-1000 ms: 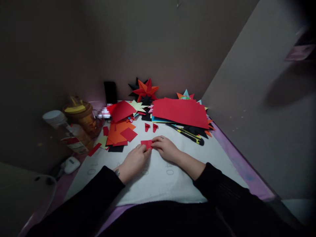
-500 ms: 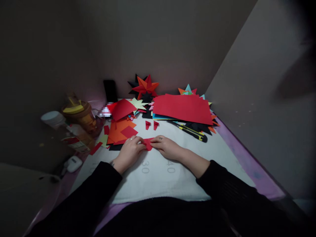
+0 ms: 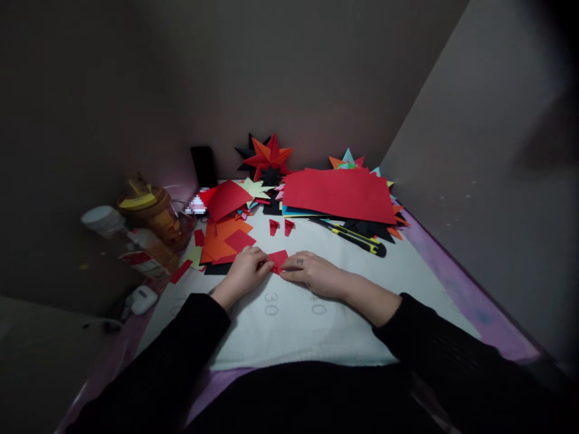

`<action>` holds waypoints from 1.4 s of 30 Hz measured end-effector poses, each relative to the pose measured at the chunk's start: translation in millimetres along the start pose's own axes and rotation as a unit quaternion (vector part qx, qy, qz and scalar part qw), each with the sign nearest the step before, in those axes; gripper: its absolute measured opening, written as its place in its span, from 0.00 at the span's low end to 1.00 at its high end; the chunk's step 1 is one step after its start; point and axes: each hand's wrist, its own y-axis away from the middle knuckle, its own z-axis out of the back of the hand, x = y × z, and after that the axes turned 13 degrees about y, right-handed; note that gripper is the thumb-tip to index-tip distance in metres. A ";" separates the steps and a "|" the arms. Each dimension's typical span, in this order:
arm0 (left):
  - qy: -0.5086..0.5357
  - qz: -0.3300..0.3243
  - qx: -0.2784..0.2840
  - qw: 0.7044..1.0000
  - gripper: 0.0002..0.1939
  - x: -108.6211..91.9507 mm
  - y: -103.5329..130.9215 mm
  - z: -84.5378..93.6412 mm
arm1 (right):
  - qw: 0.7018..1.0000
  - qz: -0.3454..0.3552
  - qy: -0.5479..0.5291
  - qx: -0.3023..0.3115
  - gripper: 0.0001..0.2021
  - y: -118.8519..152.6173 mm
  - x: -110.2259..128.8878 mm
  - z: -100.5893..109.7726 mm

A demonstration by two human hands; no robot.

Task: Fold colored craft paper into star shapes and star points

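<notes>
A small piece of red paper (image 3: 279, 258) lies on the white mat (image 3: 294, 334) between my two hands. My left hand (image 3: 248, 269) has its fingers closed on the paper's left side and lower edge. From the other side my right hand (image 3: 312, 272) presses its fingers on the paper's lower right part. The fingertips of both hands nearly meet there. Just beyond are two small folded red pieces (image 3: 274, 227), side by side. Left of my left hand lie orange sheets (image 3: 220, 246) with a red square (image 3: 240, 240) on top.
Behind stand folded paper stars (image 3: 269, 155) and a stack of red sheets (image 3: 339, 194). A yellow and black cutter (image 3: 362, 240) lies at the right. On the left are a brown cup (image 3: 156, 211), a bottle (image 3: 149, 244), a white case (image 3: 143, 299) and a dark phone (image 3: 203, 166).
The view has shifted slightly. The red paper between my hands has turned, and more of its upper part shows; my fingers have moved to its lower edge.
</notes>
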 end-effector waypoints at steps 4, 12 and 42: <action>0.002 0.040 -0.017 0.999 0.14 -0.3 -5.7 -3.8 | 0.998 -0.025 -0.055 -0.003 0.14 -1.3 0.7 0.1; -0.011 0.067 -0.024 0.997 0.14 2.0 -8.7 -8.7 | 0.997 -0.028 -0.071 -0.003 0.15 -3.1 1.2 1.2; -0.032 0.103 -0.054 0.993 0.12 0.2 -12.3 -15.4 | 0.999 -0.035 -0.002 0.010 0.16 -4.8 6.6 -1.0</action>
